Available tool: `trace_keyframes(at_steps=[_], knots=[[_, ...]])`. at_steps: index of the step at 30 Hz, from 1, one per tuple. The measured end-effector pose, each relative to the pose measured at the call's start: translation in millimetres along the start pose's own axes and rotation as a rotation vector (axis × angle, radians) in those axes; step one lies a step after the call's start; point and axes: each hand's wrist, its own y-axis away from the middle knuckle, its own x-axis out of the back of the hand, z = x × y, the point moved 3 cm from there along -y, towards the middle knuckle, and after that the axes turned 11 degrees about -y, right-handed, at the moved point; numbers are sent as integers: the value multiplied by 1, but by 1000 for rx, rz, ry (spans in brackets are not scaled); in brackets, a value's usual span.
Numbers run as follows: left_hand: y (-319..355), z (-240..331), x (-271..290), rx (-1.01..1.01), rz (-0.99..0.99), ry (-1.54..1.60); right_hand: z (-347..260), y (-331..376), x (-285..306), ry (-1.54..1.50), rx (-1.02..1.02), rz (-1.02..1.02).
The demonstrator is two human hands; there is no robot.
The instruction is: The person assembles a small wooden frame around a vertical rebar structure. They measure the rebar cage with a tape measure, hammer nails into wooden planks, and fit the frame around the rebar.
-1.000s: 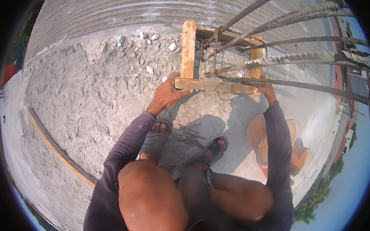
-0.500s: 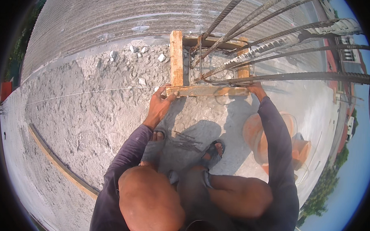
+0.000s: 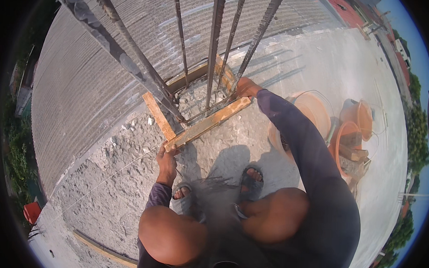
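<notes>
A rectangular wooden frame made of boards lies on rough concrete around several upright steel rebars (image 3: 215, 53). My left hand (image 3: 167, 165) is closed on the left end of its near board (image 3: 212, 124), at the corner with the left board (image 3: 159, 116). At the other end, my right hand (image 3: 247, 87) reaches the right near corner, beside the right board (image 3: 226, 73); its fingers are partly hidden there. A thin bent steel tie (image 3: 195, 119) runs along the inside of the near board. Beside my left hand, a taut pale string (image 3: 113, 178) stretches away to the left.
Orange buckets (image 3: 313, 112) stand at right, one (image 3: 343, 141) holding wood or block pieces. Thin dark rods (image 3: 216, 183) lie between my sandalled feet. A wooden strip (image 3: 104, 250) lies at lower left. Corrugated roofing (image 3: 104, 86) spans the far side, beyond the slab edge.
The view has turned, so the frame and rebars appear slanted. My right hand has shifted from the near board's end to the outer side of the right corner. My left hand stays at the left corner.
</notes>
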Motion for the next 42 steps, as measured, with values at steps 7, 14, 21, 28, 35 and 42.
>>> trace_keyframes(at_steps=[7, 14, 21, 28, 35, 42], knots=[[-5, 0, 2, 40, 15, 7, -24, 1, -2, 717, -154, 87], [-3, -4, 1, 9, 20, 28, -2, -10, 7, 690, -90, 145], [8, 0, 3, 108, 79, -225, -1, -17, 3, 705, 55, 147], [44, 56, 53, -316, 391, -706, -69, 45, 42, 721, -14, 407], [-109, 98, 36, -338, 135, -965, -55, 7, 39, 659, 204, 479], [-128, 76, 17, -374, 218, -1112, 8, -48, 22, 613, -32, 391]])
